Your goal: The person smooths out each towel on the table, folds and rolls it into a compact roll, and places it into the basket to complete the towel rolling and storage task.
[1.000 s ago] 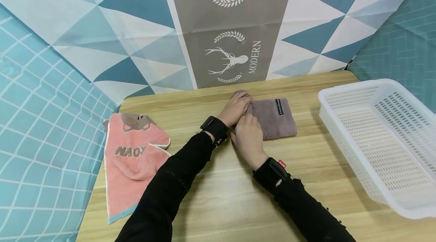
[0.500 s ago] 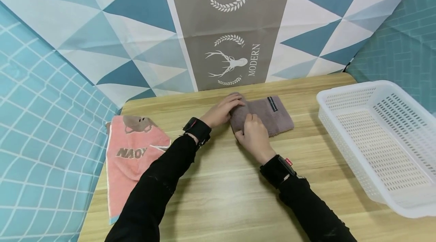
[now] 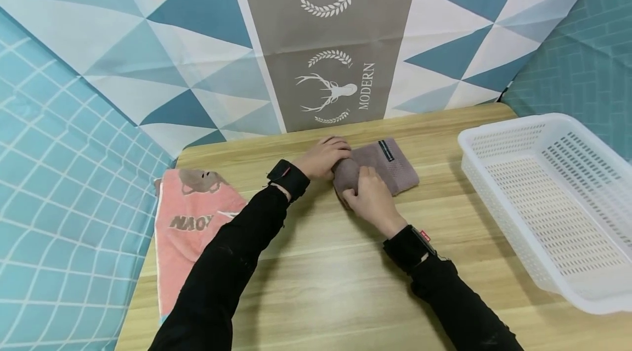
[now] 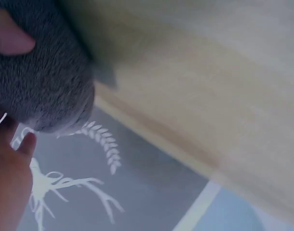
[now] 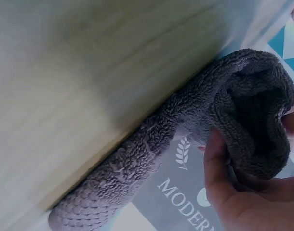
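The part-rolled mauve towel (image 3: 392, 169) lies on the counter (image 3: 306, 285), long axis sideways, labelled end rightward; the left hand (image 3: 324, 157) curls round the roll's far end, the right hand (image 3: 373, 197) pinches the near end.

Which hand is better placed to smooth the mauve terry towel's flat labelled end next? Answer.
Probably the right hand, gripping the partly rolled towel beside its flat end; the left hand holds the opposite side, farther away.
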The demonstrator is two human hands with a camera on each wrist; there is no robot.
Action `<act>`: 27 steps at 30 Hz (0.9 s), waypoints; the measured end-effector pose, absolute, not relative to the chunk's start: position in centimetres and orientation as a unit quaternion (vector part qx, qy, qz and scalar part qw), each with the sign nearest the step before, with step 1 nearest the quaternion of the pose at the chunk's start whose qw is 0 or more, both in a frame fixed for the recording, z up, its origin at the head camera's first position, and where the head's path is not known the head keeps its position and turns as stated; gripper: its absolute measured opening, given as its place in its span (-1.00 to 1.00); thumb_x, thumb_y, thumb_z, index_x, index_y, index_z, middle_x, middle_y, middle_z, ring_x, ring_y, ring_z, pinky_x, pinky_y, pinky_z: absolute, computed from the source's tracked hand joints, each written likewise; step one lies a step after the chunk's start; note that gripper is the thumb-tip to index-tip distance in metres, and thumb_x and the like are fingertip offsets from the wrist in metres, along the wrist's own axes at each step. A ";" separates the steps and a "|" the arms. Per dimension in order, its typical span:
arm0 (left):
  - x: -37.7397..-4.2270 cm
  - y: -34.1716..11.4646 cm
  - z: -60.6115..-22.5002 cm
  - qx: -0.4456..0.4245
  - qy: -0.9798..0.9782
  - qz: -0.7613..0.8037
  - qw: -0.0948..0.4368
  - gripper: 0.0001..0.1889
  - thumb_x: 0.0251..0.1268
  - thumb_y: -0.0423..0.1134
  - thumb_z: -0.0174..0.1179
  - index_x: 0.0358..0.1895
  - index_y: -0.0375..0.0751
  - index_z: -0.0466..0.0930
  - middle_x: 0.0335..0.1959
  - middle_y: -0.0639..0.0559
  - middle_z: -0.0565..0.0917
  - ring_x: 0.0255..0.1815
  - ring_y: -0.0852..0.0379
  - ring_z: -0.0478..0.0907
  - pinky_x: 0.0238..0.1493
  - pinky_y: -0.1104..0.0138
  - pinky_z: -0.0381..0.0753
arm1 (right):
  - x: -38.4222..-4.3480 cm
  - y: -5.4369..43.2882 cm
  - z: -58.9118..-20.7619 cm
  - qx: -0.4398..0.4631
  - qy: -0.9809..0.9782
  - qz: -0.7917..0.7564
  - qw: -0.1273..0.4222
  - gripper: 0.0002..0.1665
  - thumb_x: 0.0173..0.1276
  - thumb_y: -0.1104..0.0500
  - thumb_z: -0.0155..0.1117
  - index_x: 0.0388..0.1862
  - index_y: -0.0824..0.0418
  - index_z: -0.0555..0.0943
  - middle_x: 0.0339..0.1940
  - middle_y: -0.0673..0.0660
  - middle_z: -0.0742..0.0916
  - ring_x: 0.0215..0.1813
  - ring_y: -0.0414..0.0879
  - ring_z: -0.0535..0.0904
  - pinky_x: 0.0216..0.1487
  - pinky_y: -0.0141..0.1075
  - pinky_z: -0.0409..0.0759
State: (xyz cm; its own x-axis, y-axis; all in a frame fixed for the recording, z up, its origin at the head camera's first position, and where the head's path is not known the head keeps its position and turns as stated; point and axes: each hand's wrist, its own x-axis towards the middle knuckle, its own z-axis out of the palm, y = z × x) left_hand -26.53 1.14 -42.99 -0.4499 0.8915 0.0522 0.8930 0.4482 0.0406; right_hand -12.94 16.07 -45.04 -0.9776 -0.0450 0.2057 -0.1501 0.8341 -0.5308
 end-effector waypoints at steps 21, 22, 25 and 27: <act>-25.9 3.9 -42.1 -0.416 -0.883 -0.057 -0.212 -0.49 0.30 0.05 0.07 0.23 -0.14 0.48 0.10 -0.05 0.61 0.06 0.05 0.57 0.11 0.24 0.51 | -13.6 20.4 -43.9 0.172 -0.962 0.200 0.069 -0.34 0.28 0.22 0.44 0.26 0.52 0.46 0.09 0.42 0.62 0.15 0.28 0.55 0.20 0.07 0.51; -25.7 3.7 -42.2 -0.413 -0.884 -0.060 -0.212 -0.45 0.32 0.07 0.04 0.31 -0.11 0.41 0.19 -0.05 0.58 0.14 0.04 0.55 0.17 0.22 0.49 | -14.0 20.9 -43.7 0.183 -0.958 0.215 0.047 -0.35 0.31 0.22 0.41 0.28 0.52 0.45 0.12 0.42 0.62 0.18 0.28 0.54 0.23 0.07 0.49; -25.1 3.2 -42.5 -0.431 -0.883 -0.056 -0.176 -0.39 0.35 0.10 -0.04 0.42 -0.04 0.28 0.35 -0.05 0.46 0.30 0.02 0.46 0.32 0.18 0.39 | -15.0 22.2 -43.2 0.198 -0.946 0.254 -0.022 -0.36 0.39 0.22 0.32 0.34 0.50 0.40 0.22 0.43 0.59 0.29 0.29 0.49 0.31 0.09 0.43; -24.7 2.8 -42.8 -0.458 -0.878 -0.047 -0.129 -0.39 0.35 0.12 -0.03 0.42 -0.02 0.30 0.34 -0.03 0.43 0.32 0.03 0.42 0.36 0.19 0.35 | -15.5 22.7 -42.9 0.195 -0.938 0.279 -0.063 -0.37 0.43 0.22 0.26 0.38 0.49 0.37 0.29 0.44 0.55 0.34 0.30 0.45 0.33 0.11 0.40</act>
